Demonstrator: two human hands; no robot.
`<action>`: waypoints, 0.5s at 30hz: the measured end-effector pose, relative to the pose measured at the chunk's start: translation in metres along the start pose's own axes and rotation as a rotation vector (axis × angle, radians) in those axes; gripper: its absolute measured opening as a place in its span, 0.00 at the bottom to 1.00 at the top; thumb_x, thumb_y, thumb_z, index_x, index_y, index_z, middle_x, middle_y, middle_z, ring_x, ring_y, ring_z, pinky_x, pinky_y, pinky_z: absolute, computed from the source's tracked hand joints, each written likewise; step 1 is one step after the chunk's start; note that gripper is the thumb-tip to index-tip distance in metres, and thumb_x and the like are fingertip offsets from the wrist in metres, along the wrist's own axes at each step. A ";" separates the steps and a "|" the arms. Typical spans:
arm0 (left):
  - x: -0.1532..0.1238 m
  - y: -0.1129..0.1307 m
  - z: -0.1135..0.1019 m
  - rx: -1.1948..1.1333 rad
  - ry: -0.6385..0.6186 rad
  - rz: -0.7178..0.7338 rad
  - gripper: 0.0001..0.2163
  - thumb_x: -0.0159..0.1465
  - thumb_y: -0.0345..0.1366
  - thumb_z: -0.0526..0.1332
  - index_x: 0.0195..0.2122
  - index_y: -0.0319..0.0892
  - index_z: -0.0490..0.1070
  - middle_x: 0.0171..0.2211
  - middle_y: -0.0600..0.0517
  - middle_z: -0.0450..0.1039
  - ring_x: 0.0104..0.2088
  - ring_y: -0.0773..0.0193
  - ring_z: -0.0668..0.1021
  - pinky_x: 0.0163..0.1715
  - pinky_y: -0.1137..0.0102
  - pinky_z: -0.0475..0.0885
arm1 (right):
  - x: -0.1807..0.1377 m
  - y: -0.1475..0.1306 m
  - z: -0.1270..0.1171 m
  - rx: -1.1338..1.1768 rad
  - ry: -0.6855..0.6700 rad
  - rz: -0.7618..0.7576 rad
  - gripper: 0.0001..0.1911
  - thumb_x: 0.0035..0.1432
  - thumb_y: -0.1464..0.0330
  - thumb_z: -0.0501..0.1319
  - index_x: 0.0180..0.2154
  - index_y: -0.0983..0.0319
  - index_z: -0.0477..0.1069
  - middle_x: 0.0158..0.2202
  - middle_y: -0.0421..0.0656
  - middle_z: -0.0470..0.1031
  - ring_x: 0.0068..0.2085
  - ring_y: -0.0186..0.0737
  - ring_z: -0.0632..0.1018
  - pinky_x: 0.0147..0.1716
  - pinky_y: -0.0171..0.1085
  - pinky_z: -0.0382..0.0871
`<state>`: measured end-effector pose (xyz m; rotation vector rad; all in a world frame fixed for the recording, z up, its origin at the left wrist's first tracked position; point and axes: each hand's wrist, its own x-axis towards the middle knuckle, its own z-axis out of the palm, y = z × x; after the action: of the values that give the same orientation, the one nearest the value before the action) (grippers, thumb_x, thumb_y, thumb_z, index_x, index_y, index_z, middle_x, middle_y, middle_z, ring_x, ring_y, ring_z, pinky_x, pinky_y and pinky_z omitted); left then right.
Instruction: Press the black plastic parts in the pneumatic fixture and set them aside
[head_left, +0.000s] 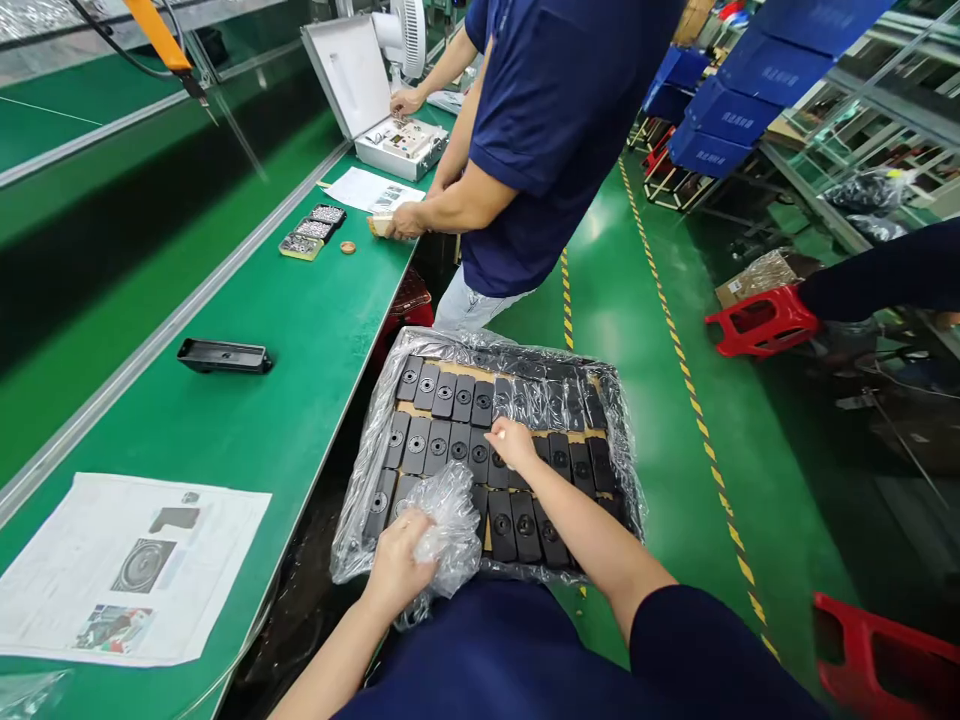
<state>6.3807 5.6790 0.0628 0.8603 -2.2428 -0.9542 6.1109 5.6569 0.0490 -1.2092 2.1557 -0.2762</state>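
Three rows of black rectangular parts (444,395) lie in a box lined with clear plastic film (352,530), directly in front of me and to the right of the green counter (300,320). Tan dividers (486,376) show between the rows. Many of the parts carry a round feature on the upper face; at the far right of the back row, a sheet of clear film covers several of them.

My left hand (403,560) is closed on a bunched wad of clear plastic (450,505), positioned over the near left portion of the box. My right hand (514,443) is over the middle row, fingers curled together; I cannot tell whether they grip anything or touch a part.

On the counter, to my left, are a printed sheet (52,570) and, beyond it, a black elongated housing (223,352). Farther along stand small trays of parts (311,232). A co-worker in a dark blue shirt (555,130) stands past the box, one hand at an open case (409,155), the other holding a small pale item (380,225) near the counter edge.
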 end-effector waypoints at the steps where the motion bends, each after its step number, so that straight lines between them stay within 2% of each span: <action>1: -0.002 -0.001 -0.001 -0.004 -0.020 -0.010 0.10 0.49 0.23 0.55 0.32 0.43 0.67 0.29 0.51 0.71 0.32 0.62 0.75 0.32 0.70 0.72 | 0.014 0.005 0.001 -0.061 0.028 0.037 0.05 0.60 0.67 0.60 0.36 0.62 0.71 0.34 0.46 0.77 0.38 0.42 0.76 0.35 0.37 0.66; 3: -0.007 -0.002 -0.001 -0.011 -0.053 -0.026 0.10 0.50 0.24 0.55 0.31 0.43 0.67 0.29 0.51 0.71 0.32 0.62 0.75 0.32 0.70 0.72 | 0.038 0.011 0.006 -0.161 0.045 0.070 0.07 0.59 0.65 0.63 0.37 0.61 0.71 0.33 0.46 0.76 0.38 0.43 0.76 0.34 0.36 0.64; 6: -0.013 -0.002 -0.001 0.004 -0.066 -0.058 0.10 0.50 0.24 0.55 0.32 0.42 0.67 0.30 0.51 0.71 0.32 0.62 0.75 0.33 0.69 0.72 | 0.059 0.014 0.013 -0.264 0.042 0.080 0.07 0.61 0.64 0.61 0.39 0.60 0.70 0.34 0.46 0.76 0.38 0.42 0.77 0.33 0.35 0.64; 9: -0.019 -0.003 -0.004 0.036 -0.041 -0.079 0.09 0.50 0.24 0.55 0.31 0.42 0.67 0.30 0.50 0.71 0.32 0.61 0.75 0.32 0.68 0.73 | 0.061 0.019 0.013 -0.348 0.045 0.080 0.09 0.64 0.62 0.58 0.43 0.59 0.69 0.37 0.46 0.76 0.39 0.42 0.77 0.34 0.35 0.64; 12: -0.022 -0.004 -0.008 0.109 -0.032 -0.078 0.07 0.51 0.25 0.56 0.29 0.43 0.66 0.27 0.50 0.70 0.31 0.58 0.74 0.32 0.65 0.72 | 0.053 0.030 0.007 -0.441 0.070 0.076 0.13 0.65 0.64 0.56 0.49 0.61 0.66 0.46 0.50 0.72 0.41 0.43 0.78 0.35 0.36 0.66; 15: -0.022 -0.007 -0.011 0.171 -0.050 -0.059 0.05 0.53 0.27 0.58 0.28 0.45 0.67 0.27 0.50 0.71 0.39 0.53 0.76 0.43 0.56 0.72 | 0.048 0.042 0.004 -0.519 0.071 0.047 0.15 0.63 0.69 0.58 0.51 0.64 0.66 0.51 0.54 0.67 0.41 0.44 0.78 0.36 0.38 0.67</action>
<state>6.4046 5.6868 0.0590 0.9916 -2.3805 -0.8276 6.0664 5.6412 0.0052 -1.4363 2.3962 0.2855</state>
